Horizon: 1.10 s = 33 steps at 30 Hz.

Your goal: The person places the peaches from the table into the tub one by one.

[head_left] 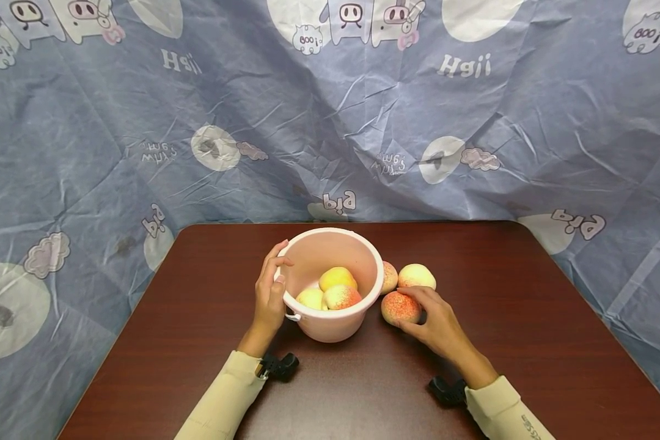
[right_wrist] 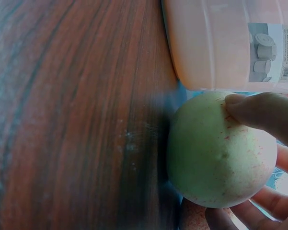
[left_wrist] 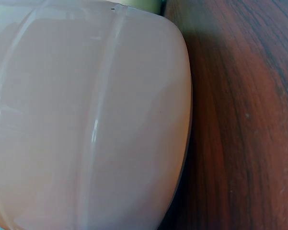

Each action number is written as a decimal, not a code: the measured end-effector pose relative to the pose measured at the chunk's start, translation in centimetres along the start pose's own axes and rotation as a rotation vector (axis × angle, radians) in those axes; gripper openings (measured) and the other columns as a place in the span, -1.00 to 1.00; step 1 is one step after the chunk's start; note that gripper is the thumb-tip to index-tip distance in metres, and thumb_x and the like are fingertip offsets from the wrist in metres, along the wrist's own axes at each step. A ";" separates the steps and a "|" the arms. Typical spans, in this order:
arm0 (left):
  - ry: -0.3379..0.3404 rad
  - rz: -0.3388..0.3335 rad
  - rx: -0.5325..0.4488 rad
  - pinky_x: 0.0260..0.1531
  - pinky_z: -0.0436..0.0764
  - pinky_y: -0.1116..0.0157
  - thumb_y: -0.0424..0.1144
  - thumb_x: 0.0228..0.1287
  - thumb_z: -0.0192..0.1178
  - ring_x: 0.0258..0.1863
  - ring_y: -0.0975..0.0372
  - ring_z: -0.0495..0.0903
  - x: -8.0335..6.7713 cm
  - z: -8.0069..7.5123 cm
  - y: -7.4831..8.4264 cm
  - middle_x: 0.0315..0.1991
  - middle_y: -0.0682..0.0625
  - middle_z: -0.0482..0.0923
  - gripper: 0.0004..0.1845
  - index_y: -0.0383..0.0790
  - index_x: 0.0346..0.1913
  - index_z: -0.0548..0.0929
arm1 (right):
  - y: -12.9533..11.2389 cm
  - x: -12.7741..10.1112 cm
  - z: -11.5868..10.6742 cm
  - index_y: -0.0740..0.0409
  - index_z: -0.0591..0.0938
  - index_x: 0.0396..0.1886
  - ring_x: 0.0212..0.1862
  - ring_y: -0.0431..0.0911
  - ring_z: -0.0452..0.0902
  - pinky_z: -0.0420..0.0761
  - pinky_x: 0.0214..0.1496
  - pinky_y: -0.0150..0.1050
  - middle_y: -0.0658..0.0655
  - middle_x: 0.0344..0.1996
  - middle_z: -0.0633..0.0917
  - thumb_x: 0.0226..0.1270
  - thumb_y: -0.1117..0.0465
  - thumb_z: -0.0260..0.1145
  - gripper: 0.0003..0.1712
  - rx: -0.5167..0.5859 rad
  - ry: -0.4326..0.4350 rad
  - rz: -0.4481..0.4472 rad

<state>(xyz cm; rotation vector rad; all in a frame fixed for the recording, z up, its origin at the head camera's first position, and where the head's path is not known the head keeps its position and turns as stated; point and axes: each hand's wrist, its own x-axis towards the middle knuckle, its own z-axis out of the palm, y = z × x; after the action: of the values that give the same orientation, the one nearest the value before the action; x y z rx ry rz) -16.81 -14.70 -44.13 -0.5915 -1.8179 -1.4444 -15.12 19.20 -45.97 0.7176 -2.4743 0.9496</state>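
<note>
A pink plastic bucket (head_left: 334, 324) stands on the dark wooden table (head_left: 528, 318) and holds three peaches (head_left: 337, 290). My left hand (head_left: 270, 293) grips the bucket's left rim, thumb over the edge; the bucket's wall (left_wrist: 86, 120) fills the left wrist view. Right of the bucket lie three more peaches. My right hand (head_left: 431, 318) curls round the nearest, reddish peach (head_left: 398, 307), which rests on the table. In the right wrist view this peach (right_wrist: 220, 153) shows a pale underside with fingers (right_wrist: 259, 112) on it, beside the bucket (right_wrist: 230, 43).
Two other peaches (head_left: 416, 276) lie behind the held one, one half hidden by the bucket. A blue cartoon-print cloth (head_left: 330, 110) hangs behind and around the table. Bare tabletop lies to the left, right and front.
</note>
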 end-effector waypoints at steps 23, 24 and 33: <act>0.002 -0.012 0.011 0.24 0.29 0.06 -0.13 0.20 -0.19 0.30 0.01 0.34 -0.1 0.1 -0.3 0.31 -0.15 0.36 -0.61 -0.33 -0.13 0.52 | -0.1 0.1 0.0 0.12 0.62 0.06 0.05 -0.09 0.52 0.28 0.08 -0.57 0.02 0.00 0.62 -0.22 0.23 0.61 -0.31 -0.005 0.016 -0.008; 0.002 -0.015 0.012 0.24 0.29 0.06 -0.12 0.20 -0.18 0.30 0.01 0.34 -0.1 0.1 -0.3 0.32 -0.12 0.36 -0.60 -0.33 -0.13 0.52 | -0.1 0.1 0.0 0.12 0.62 0.05 0.05 -0.09 0.52 0.28 0.08 -0.57 0.02 0.00 0.62 -0.22 0.23 0.61 -0.31 -0.004 0.017 -0.008; 0.004 -0.011 0.010 0.24 0.28 0.04 -0.12 0.21 -0.18 0.31 0.01 0.33 0.0 0.0 -0.2 0.32 -0.15 0.36 -0.60 -0.33 -0.12 0.52 | 0.0 0.3 -0.1 0.16 0.62 0.05 0.03 -0.08 0.52 0.27 0.09 -0.59 0.04 -0.01 0.62 -0.22 0.24 0.60 -0.31 0.004 0.033 -0.037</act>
<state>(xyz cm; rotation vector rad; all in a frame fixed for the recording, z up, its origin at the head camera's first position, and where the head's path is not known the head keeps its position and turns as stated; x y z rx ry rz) -16.92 -14.70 -44.25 -0.5741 -1.8272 -1.4420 -15.30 19.14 -45.74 0.7407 -2.4225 0.9450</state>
